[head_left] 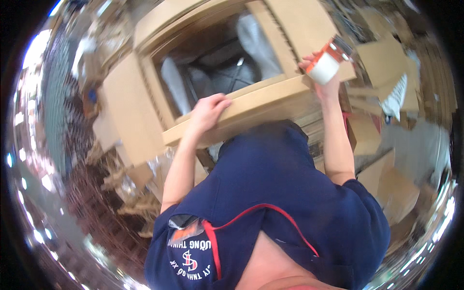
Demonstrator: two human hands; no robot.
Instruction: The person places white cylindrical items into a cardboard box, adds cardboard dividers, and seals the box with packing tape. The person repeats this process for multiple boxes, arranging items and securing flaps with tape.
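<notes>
Carton (270,99) is placed directly in front of the person, top open, flaps spread out: left flap (129,104) splayed left, right flap (305,26) splayed right, a further panel seen at the far side. Inside, a dark item (215,67) with thin crossing rods is seen, flanked by pale wrapping (254,38) at both sides; exact item can't be told, interior blurred.

Left hand (209,112) is set at the carton's near edge, fingers partly curled, back of hand up. Edge is touched; whether it's pinched or just rested on can't be told.

Right hand (328,89) is raised at the carton's near right corner. Tape dispenser (325,67) is held in it, fingers wrapped round: orange body, white roll, dark end pointed up and right. Roll side is turned to the camera.

Cardboard pieces (384,63) are strewn to the right, with a white printed bag (396,99) lying among them. Dark blue shirt (270,164) is worn, red cord (261,206) hung across the chest.
</notes>
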